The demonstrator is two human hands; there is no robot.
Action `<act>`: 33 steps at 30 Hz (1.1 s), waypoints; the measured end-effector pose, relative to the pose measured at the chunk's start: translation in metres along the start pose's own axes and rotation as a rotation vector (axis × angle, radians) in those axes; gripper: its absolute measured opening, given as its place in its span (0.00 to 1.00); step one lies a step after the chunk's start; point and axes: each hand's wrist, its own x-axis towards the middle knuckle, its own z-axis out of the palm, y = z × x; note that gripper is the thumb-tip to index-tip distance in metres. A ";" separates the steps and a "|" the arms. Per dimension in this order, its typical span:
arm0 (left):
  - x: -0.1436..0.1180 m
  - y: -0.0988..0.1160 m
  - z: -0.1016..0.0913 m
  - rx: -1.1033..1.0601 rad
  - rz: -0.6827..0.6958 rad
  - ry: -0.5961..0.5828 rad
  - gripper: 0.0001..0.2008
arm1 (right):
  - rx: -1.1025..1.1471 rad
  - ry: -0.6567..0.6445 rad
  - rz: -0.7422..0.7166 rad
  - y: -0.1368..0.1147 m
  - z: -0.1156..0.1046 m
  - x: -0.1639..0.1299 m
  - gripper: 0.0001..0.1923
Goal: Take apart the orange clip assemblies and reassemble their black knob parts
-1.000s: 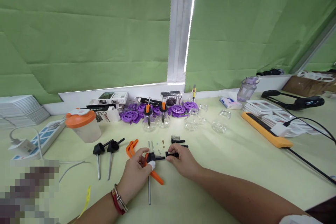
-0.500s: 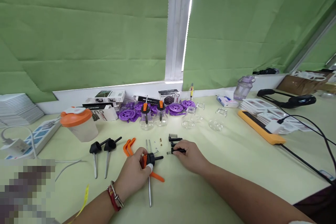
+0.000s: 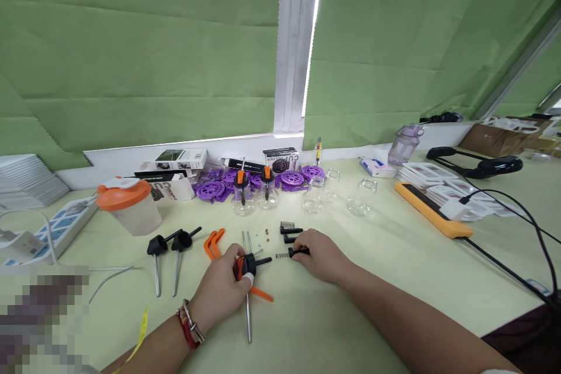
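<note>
My left hand (image 3: 221,283) is closed around a black pump head (image 3: 249,264) with a side spout and an orange part. A long metal rod (image 3: 249,318) extends below it, and an orange lever (image 3: 263,294) sticks out beside it. My right hand (image 3: 324,254) pinches a small black plastic piece (image 3: 298,252) low over the table. A spring (image 3: 281,256) lies at that piece's left end, touching or nearly touching it. Just behind are two similar black pieces (image 3: 291,231) and another spring (image 3: 287,224). Tiny brass-coloured bits (image 3: 267,232) lie between my hands.
Two black heads with rods (image 3: 156,245) and orange levers (image 3: 214,243) lie to the left. Behind stand glass bottles with orange-topped heads (image 3: 242,190), purple parts (image 3: 213,190), clear glass pieces (image 3: 313,204) and an orange-lidded cup (image 3: 129,207). An orange power strip (image 3: 432,210) is at right.
My right hand has moved slightly right with the black piece, and more of the spring at its left end now shows. My left hand keeps its grip almost unmoved.
</note>
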 end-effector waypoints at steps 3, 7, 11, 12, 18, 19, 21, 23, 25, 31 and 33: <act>0.000 -0.002 0.000 -0.007 0.007 0.013 0.09 | -0.045 0.022 -0.089 -0.006 0.002 0.001 0.06; 0.000 -0.005 0.002 0.008 0.023 0.014 0.09 | -0.193 -0.020 -0.249 -0.016 0.007 0.008 0.06; 0.000 -0.005 0.002 0.029 0.039 0.014 0.09 | -0.303 -0.085 -0.320 -0.021 0.013 0.018 0.10; 0.000 -0.005 0.002 0.036 0.038 0.015 0.09 | -0.310 -0.094 -0.327 -0.021 0.014 0.020 0.10; 0.001 -0.005 0.001 0.051 0.050 0.015 0.08 | -0.339 -0.137 -0.336 -0.026 0.014 0.029 0.08; 0.000 -0.005 0.001 0.051 0.049 0.012 0.08 | -0.349 -0.148 -0.336 -0.028 0.014 0.031 0.07; 0.000 -0.005 0.001 0.053 0.049 0.012 0.09 | -0.356 -0.166 -0.339 -0.030 0.014 0.034 0.06; 0.000 -0.005 0.001 0.057 0.056 0.016 0.09 | -0.346 -0.180 -0.350 -0.031 0.016 0.037 0.07; 0.000 -0.004 0.000 0.058 0.063 0.021 0.08 | -0.320 -0.185 -0.342 -0.032 0.017 0.040 0.07; 0.001 -0.006 0.000 0.011 0.057 0.021 0.09 | -0.152 -0.186 -0.217 -0.034 0.013 0.048 0.12; 0.002 -0.007 0.000 -0.001 0.055 0.018 0.09 | -0.035 -0.195 -0.162 -0.032 0.008 0.054 0.16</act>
